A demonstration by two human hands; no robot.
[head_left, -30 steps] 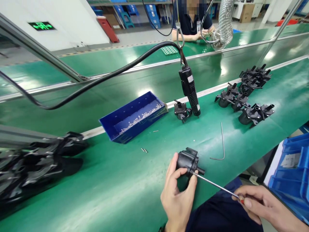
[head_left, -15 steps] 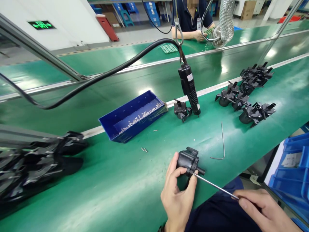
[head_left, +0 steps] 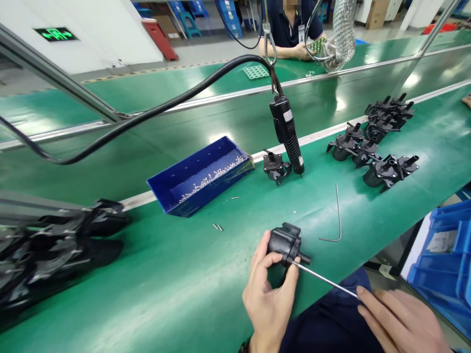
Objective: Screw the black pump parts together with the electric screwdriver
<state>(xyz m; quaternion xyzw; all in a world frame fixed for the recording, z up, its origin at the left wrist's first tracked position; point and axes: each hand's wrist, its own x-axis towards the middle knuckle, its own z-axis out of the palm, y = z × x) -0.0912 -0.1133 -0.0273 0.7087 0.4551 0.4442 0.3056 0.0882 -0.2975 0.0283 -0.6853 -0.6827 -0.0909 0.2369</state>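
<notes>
My left hand (head_left: pixel 270 294) is closed around a black plastic pump (head_left: pixel 285 242), a round body with a short spout pointing right, held low over the green bench. In my right hand (head_left: pixel 401 314) is a screwdriver (head_left: pixel 326 280); its slim metal shaft shows, while the handle is hidden by the fingers. The shaft's tip meets the pump's edge beside my left thumb. To the right of the pump lies a bent hex key (head_left: pixel 339 215). A small washer (head_left: pixel 294 212) rests behind the pump, and a few metal pins (head_left: pixel 218 227) lie to its left.
A blue bin (head_left: pixel 191 203) of small metal pieces stands behind. A corded electric screwdriver (head_left: pixel 289 132) hangs beside another pump (head_left: pixel 274 167). More pumps (head_left: pixel 384 171) stand at right, and black parts (head_left: pixel 62 250) at left. Across the bench a person (head_left: pixel 294 29) holds a green board.
My right hand's fingers have shifted and straightened along the screwdriver. My left hand and the pump stay together. The view has moved slightly, and part of another hand now appears at the right edge.
</notes>
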